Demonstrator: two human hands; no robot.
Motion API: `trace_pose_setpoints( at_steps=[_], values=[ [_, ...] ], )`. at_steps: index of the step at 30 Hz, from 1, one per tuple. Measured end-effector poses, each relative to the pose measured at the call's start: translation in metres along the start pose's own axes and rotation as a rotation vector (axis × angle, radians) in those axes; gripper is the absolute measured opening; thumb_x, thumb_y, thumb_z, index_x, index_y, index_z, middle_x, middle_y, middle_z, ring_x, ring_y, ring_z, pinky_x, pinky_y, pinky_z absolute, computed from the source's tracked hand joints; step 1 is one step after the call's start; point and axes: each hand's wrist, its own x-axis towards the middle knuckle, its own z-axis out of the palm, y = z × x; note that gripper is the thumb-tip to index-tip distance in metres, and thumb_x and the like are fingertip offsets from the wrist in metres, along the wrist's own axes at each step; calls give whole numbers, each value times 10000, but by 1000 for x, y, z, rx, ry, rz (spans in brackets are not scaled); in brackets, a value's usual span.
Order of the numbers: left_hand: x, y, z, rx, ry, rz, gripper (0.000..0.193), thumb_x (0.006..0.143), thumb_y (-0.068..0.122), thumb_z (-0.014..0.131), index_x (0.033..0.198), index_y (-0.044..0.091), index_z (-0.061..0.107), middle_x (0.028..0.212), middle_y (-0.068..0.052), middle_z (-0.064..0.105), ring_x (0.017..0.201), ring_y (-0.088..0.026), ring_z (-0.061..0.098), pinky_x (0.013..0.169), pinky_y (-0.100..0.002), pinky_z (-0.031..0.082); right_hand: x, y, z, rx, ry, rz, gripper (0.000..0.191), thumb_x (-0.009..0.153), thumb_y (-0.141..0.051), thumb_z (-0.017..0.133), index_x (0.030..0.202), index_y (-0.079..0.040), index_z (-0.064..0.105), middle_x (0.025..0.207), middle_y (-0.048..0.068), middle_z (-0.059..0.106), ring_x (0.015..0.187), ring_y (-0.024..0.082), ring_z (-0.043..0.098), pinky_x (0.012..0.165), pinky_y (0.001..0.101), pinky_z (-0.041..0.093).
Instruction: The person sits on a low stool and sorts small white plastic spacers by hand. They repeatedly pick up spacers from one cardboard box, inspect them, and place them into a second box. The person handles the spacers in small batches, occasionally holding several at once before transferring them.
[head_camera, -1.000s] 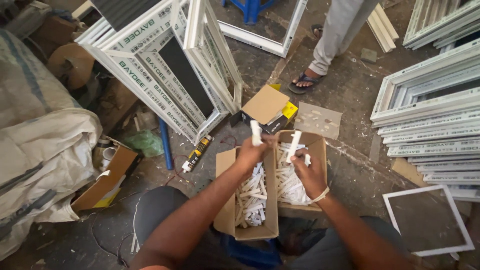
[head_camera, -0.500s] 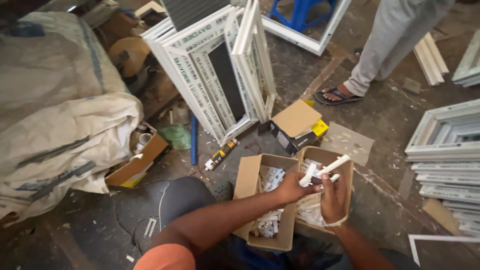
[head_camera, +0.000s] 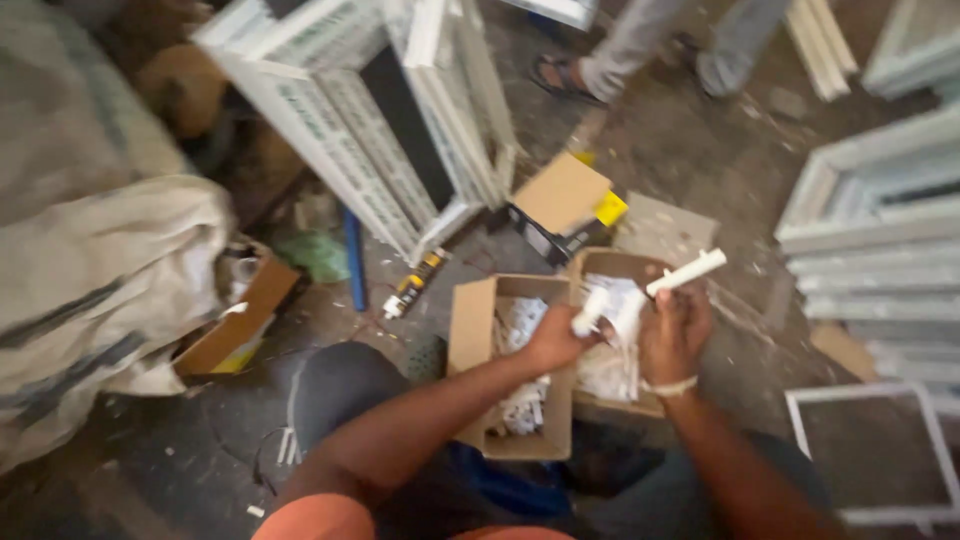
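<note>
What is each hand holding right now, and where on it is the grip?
The right hand grips a long white plastic handle by its lower end. The left hand grips a shorter white piece by its base, above the cardboard boxes.

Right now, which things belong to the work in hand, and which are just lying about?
In hand: left hand and right hand hold white plastic handles above two open cardboard boxes of white parts.

Lying about: window frames, sacks, sealant tube, a bystander's sandalled foot.
</note>
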Motion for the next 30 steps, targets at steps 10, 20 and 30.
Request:
trace_pose_setpoints(
  at_steps=[10,20,30],
  values=[
    [3,58,-45,-539,-19,-208,290,949,269,746,1093,23,692,857,-28,698,607,-67,504,523,-259,387,18,-12,-9,37,-72,61,208,957,-4,769,1080,28,605,965,127,720,808,178,692,724,311,580],
    [8,49,-48,-843,-143,-191,302,1014,259,643,1190,15,626,917,-58,709,632,-97,540,603,-259,473,14,-10,-1,581,-376,483,341,920,-67,582,1257,-17,571,1031,129,689,967,254,719,896,379,561],
    [8,28,-26,-398,-51,87,286,1022,280,639,1196,56,599,966,-23,694,860,-99,687,766,-289,552,15,0,-4,407,-296,576,234,1080,-348,546,1080,-118,502,836,-4,495,704,141,543,614,305,422]
  ],
)
